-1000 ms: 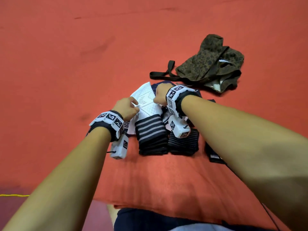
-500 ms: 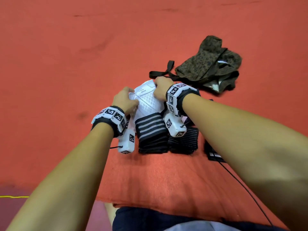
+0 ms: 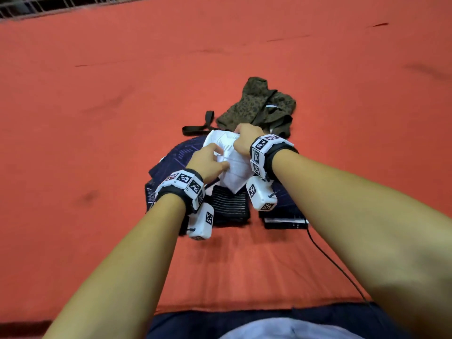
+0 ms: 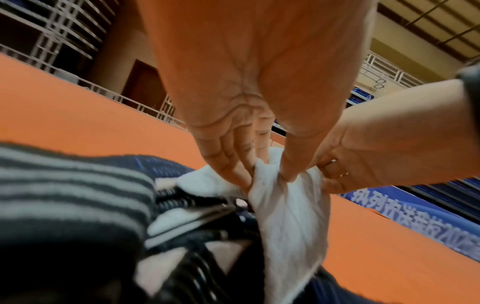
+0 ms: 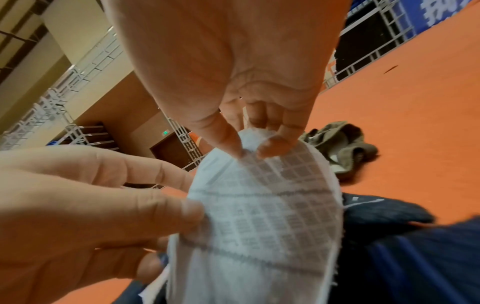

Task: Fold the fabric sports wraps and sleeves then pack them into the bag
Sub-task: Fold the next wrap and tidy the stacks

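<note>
I see my left hand [image 3: 208,162] and right hand [image 3: 244,143] both pinching the white sleeve [image 3: 232,165], held up between them over the dark wraps [image 3: 230,204], near the bag [image 3: 259,104].

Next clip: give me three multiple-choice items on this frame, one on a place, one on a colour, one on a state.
1. Where does the bag lie?
A. beyond the hands on the mat
B. in the lap
C. left of the left arm

2. What colour is the sleeve both hands hold?
A. black
B. white
C. green

3. What is the left hand doing?
A. lying flat
B. hanging idle
C. pinching the sleeve

Answers: 1 A, the head view shows it past the right hand; 2 B, white in every view; 3 C, thumb and fingers nip the fabric.
</note>
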Available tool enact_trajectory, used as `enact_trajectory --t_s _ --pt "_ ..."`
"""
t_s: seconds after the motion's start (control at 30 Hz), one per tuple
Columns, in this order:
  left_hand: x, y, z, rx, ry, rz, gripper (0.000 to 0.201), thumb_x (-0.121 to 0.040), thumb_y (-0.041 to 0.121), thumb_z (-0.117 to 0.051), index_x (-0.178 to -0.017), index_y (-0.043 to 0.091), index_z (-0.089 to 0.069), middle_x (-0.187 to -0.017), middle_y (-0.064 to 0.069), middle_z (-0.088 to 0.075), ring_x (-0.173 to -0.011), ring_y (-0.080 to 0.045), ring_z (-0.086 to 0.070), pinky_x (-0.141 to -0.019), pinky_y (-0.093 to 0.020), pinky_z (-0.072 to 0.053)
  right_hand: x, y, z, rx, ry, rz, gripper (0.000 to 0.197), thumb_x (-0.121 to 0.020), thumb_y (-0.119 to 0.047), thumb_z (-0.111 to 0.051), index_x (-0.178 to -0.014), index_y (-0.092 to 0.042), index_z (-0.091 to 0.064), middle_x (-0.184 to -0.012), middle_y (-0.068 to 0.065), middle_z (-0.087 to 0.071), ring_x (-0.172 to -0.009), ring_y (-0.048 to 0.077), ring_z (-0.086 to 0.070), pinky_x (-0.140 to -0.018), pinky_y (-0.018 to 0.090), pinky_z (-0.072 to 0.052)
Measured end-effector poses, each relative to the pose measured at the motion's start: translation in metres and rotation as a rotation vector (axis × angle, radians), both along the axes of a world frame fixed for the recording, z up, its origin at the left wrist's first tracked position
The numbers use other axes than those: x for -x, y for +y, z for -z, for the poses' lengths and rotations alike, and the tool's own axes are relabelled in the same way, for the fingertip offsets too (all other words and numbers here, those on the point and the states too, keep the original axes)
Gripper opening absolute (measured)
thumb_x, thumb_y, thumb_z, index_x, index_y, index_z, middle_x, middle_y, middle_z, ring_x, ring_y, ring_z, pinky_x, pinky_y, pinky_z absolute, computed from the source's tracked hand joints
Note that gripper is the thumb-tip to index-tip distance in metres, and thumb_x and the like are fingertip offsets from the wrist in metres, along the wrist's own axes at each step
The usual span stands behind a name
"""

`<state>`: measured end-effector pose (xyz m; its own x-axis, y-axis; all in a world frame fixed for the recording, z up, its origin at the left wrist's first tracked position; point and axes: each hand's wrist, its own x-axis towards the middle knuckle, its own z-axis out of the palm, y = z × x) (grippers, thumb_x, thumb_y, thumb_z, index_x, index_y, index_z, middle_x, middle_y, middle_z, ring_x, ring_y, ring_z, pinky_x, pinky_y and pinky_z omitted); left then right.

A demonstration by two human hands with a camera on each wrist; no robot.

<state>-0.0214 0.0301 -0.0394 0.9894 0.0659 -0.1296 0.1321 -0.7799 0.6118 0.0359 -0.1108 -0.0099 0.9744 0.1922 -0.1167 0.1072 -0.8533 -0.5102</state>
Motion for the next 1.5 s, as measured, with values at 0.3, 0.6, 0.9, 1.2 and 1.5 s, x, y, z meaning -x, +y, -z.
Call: enact_trajectory --t_s 0.3,0.6,0.9,1.2,1.5 --pt "0.029 -0.049 0.037 0.185 0.135 0.164 0.009 -0.092 0.021 -0.063 -0.098 0.016 -0.068 -0.079 -0.009 -0.074 -0.065 -0.016 -0.066 -0.061 -0.023 -0.045 0.024 -0.076 0.038 0.243 0.167 0.062 0.022 -0.089 -0.021 -0.047 -0.07 -0.01 -0.05 -0.081 0.01 -0.058 -0.062 0.023 -0.051 -0.057 0.028 -0.037" --pt "0.028 -0.029 0.054 -0.139 0.088 -0.006 0.054 -0.085 0.022 -0.067 -0.136 0.016 -0.049 -0.132 -0.014 -0.056 -0.114 -0.03 -0.058 -0.096 -0.035 -0.046 0.038 -0.094 0.064 0.09 0.216 0.053 0.007 -0.092 -0.018 -0.059 -0.095 -0.024 -0.058 -0.107 0.012 -0.051 -0.093 0.024 -0.04 -0.081 0.031 -0.037" --pt "0.021 -0.033 0.055 -0.054 0.073 -0.045 0.046 -0.091 0.019 -0.061 -0.135 0.016 -0.048 -0.106 -0.005 -0.064 -0.096 -0.022 -0.06 -0.079 -0.026 -0.041 0.06 -0.072 0.083 -0.073 0.068 0.087 0.029 -0.086 -0.003 -0.051 -0.107 -0.013 -0.068 -0.122 0.009 -0.058 -0.112 0.031 -0.057 -0.09 0.034 -0.049" --pt "0.017 -0.045 0.055 0.032 0.012 -0.046 0.031 -0.093 0.019 -0.06 -0.123 0.016 -0.055 -0.09 0.004 -0.062 -0.084 -0.014 -0.058 -0.068 -0.025 -0.04 0.067 -0.079 0.098 -0.037 0.153 0.093 0.034 -0.092 -0.009 -0.05 -0.125 -0.006 -0.057 -0.12 0.015 -0.063 -0.106 0.032 -0.061 -0.083 0.032 -0.05" --pt "0.014 -0.078 0.045 0.248 0.01 0.051 0.009 -0.077 0.016 -0.065 -0.076 0.021 -0.058 -0.067 0.004 -0.059 -0.065 -0.015 -0.053 -0.07 -0.032 -0.046 0.084 -0.078 0.109 -0.123 0.078 0.114 0.034 -0.084 -0.012 -0.062 -0.118 -0.007 -0.06 -0.12 0.013 -0.063 -0.111 0.031 -0.059 -0.09 0.035 -0.049"
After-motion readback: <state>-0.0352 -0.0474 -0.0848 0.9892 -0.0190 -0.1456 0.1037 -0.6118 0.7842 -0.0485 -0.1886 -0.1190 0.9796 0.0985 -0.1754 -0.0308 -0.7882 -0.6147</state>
